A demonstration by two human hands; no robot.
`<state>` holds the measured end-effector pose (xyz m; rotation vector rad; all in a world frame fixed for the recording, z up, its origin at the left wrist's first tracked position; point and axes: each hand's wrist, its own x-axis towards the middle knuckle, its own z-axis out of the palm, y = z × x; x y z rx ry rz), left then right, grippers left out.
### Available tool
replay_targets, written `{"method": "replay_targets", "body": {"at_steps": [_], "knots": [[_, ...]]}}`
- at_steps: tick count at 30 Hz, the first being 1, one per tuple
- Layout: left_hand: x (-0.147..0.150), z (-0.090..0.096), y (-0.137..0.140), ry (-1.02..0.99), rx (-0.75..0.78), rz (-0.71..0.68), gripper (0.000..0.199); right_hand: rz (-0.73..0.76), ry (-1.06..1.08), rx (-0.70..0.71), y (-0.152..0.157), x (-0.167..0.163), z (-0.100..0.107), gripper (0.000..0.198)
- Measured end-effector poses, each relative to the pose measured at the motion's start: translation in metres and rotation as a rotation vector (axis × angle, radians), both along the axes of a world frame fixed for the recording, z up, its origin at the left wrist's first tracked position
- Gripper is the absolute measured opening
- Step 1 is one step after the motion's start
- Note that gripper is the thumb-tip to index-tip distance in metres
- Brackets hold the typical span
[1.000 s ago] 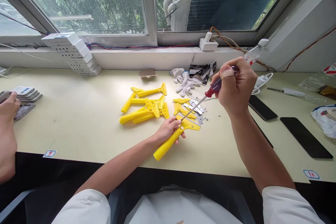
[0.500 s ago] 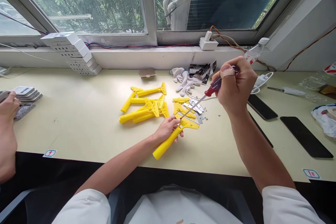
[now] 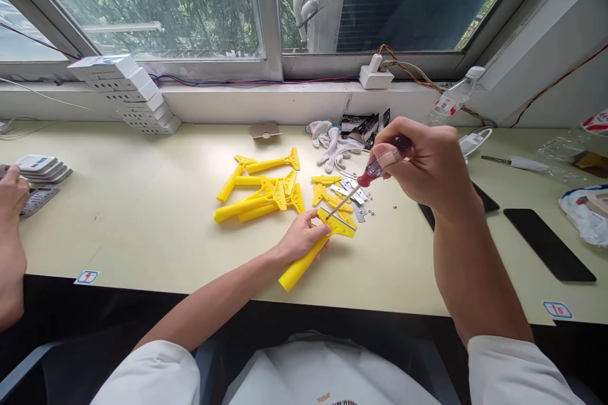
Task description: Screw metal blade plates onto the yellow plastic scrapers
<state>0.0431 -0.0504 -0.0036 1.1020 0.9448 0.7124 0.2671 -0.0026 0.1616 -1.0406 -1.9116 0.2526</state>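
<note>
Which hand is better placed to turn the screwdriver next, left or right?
Right, most likely. The right hand grips the screwdriver by its handle, with the shaft angled down to the head of the yellow scraper. The left hand is occupied holding that scraper, thumb near the tip.

I wear a white shirt (image 3: 280, 383), its short left sleeve (image 3: 154, 372) and right sleeve (image 3: 515, 370) plain, my forearms bare. Small orange-brown lettering (image 3: 323, 398) marks the front, darker print (image 3: 345, 402) beside it, cut off and unreadable. A pale plaster (image 3: 389, 157) wraps the thumb of my right hand (image 3: 420, 168).
</note>
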Motion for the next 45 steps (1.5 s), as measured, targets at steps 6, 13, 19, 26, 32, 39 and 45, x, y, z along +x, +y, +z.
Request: {"method": "replay_targets", "body": {"at_steps": [6,13,19,26,32,39,45], "knots": [[0.001,-0.002,-0.003,0.082,0.045,-0.031,0.025,-0.393,-0.237,0.112,-0.011,0.005,0.009,0.042],[0.002,-0.004,-0.001,0.014,0.058,0.003,0.04,-0.49,-0.156,0.157,-0.004,0.001,0.005,0.039],[0.001,-0.003,0.001,-0.068,-0.041,0.039,0.035,-0.395,-0.139,0.146,0.002,0.01,0.005,0.03],[0.002,-0.005,0.004,-0.035,-0.075,0.079,0.02,-0.099,-0.344,-0.011,-0.013,0.014,0.019,0.028],[0.002,-0.002,-0.001,0.086,0.023,-0.03,0.027,-0.382,-0.376,-0.057,-0.012,0.008,0.018,0.047],[0.0,-0.004,0.001,0.058,-0.017,-0.02,0.048,0.277,-0.358,-0.211,-0.005,0.043,0.032,0.016],[0.013,0.003,0.009,0.064,-0.001,-0.067,0.05,-0.29,-0.472,-0.018,-0.006,0.031,0.02,0.036]]}}
